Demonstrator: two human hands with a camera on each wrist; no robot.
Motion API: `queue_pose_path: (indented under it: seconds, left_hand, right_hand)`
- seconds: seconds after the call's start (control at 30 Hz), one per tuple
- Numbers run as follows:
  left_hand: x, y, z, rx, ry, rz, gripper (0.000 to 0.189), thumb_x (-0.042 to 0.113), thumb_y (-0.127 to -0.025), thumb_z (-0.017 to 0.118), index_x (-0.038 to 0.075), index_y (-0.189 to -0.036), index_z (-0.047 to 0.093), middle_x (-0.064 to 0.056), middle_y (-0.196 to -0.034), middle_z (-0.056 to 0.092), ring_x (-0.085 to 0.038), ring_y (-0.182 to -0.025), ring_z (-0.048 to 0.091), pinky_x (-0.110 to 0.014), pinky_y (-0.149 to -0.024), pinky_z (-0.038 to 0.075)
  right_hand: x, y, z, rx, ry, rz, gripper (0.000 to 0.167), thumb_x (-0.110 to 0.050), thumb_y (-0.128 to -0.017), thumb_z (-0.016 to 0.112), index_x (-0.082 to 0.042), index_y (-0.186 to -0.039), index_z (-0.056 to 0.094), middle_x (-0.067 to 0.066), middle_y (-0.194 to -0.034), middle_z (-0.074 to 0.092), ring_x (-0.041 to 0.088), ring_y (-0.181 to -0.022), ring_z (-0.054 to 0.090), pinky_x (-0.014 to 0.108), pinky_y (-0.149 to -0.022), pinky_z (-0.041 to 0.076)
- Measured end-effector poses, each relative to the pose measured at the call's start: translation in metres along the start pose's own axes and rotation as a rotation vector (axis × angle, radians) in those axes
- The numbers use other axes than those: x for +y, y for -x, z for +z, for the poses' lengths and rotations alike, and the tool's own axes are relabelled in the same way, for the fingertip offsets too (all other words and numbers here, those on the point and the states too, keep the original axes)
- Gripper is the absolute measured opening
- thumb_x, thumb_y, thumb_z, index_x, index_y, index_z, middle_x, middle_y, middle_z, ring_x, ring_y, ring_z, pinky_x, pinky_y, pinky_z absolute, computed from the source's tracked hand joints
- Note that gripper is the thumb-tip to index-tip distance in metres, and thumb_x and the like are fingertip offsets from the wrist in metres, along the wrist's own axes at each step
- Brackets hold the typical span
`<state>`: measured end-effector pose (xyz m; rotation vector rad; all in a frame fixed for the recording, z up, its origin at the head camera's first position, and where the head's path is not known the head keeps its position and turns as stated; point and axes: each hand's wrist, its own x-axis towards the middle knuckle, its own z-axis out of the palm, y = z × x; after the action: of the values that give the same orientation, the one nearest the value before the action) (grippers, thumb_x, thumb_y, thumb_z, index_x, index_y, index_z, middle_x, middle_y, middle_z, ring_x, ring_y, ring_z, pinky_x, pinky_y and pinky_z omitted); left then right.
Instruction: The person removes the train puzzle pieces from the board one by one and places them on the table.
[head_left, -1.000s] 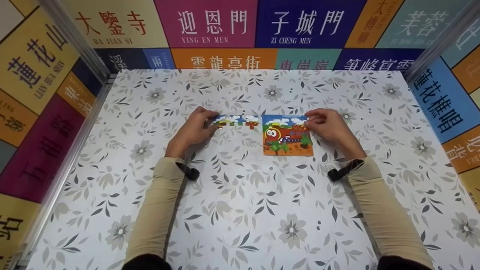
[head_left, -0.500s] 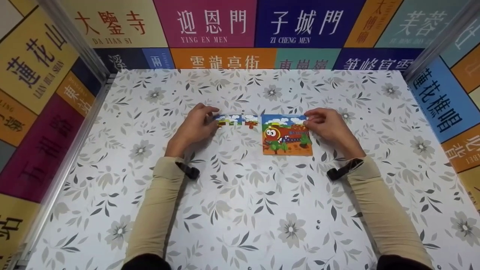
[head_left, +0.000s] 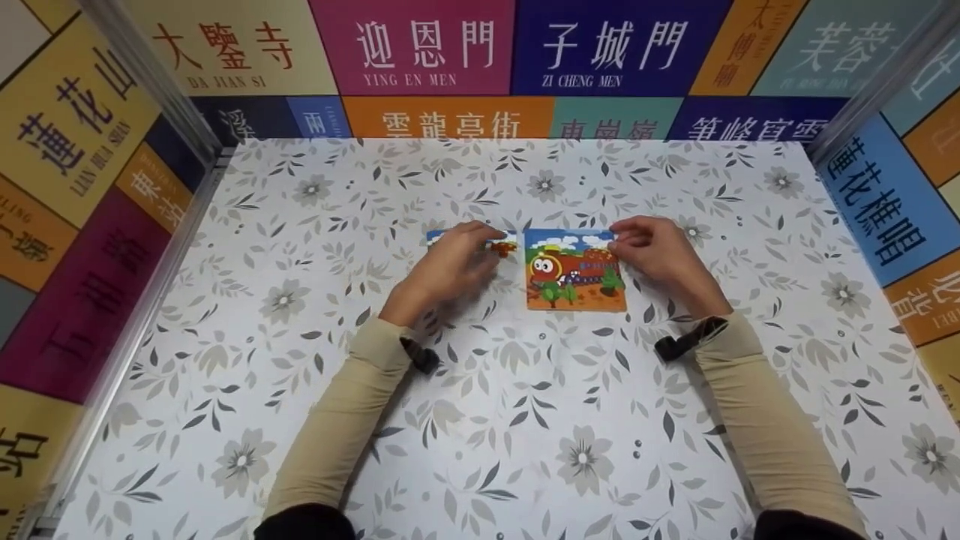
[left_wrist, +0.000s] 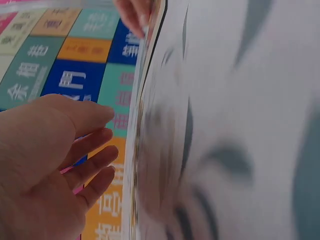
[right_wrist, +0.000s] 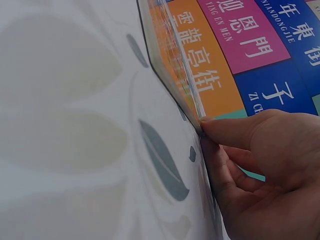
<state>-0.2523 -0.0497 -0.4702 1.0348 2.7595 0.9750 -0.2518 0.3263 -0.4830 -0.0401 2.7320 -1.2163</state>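
Note:
A square picture board with a cartoon train lies flat on the table. My right hand pinches its right edge near the top corner; in the right wrist view, the thumb tip is on the board's edge. To the left of the board is a short row of jigsaw puzzle pieces with sky and clouds. My left hand is over this row and hides its middle. The left wrist view has that hand with loosely bent, spread fingers and nothing between them.
A white tablecloth with grey leaves and flowers covers the table. Coloured panels with large characters stand along the back and both sides, joined by metal corner posts.
My left hand has moved right, from the left end of the puzzle row to over its middle. The right hand, the board and the visible pieces stay in place.

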Motion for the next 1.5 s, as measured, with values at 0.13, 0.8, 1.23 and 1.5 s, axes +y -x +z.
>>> queue_pose_path:
  seconds: [0.13, 0.8, 1.23, 1.5]
  left_hand:
    - [0.021, -0.013, 0.02, -0.06, -0.011, 0.065, 0.039, 0.011, -0.105, 0.069, 0.004, -0.143, 0.067, -0.013, -0.14, 0.071, -0.029, -0.133, 0.065, -0.042, -0.119, 0.049]
    - [0.078, -0.066, 0.082, -0.187, -0.142, 0.075, 0.047, 0.032, -0.109, 0.067, 0.011, -0.151, 0.064, -0.007, -0.158, 0.06, -0.027, -0.144, 0.056, -0.041, -0.129, 0.036]
    - [0.084, -0.074, 0.087, -0.158, -0.131, 0.085, 0.037, 0.026, -0.107, 0.07, 0.019, -0.143, 0.071, 0.001, -0.146, 0.069, -0.019, -0.136, 0.064, -0.033, -0.115, 0.05]
    - [0.084, -0.074, 0.087, -0.149, -0.032, 0.047, 0.041, 0.021, -0.106, 0.072, 0.015, -0.146, 0.067, -0.003, -0.143, 0.067, -0.018, -0.13, 0.063, -0.031, -0.112, 0.051]
  right_hand:
    - [-0.002, 0.001, 0.0, -0.001, 0.0, 0.006, 0.041, -0.028, -0.105, 0.074, -0.013, -0.143, 0.068, 0.013, -0.127, 0.072, 0.026, -0.118, 0.07, 0.034, -0.1, 0.054]
    - [0.002, -0.001, 0.001, 0.027, 0.004, -0.032, 0.039, -0.028, -0.104, 0.076, -0.012, -0.139, 0.072, 0.015, -0.124, 0.075, 0.016, -0.108, 0.073, 0.014, -0.086, 0.053]
    - [0.001, -0.001, -0.001, 0.024, 0.017, -0.044, 0.04, -0.026, -0.104, 0.076, -0.009, -0.139, 0.071, 0.018, -0.124, 0.076, 0.009, -0.101, 0.073, 0.01, -0.082, 0.051]
    - [0.001, -0.002, 0.001, 0.03, 0.008, -0.048, 0.039, -0.026, -0.103, 0.076, -0.009, -0.138, 0.072, 0.017, -0.121, 0.076, 0.005, -0.098, 0.071, 0.011, -0.081, 0.051]
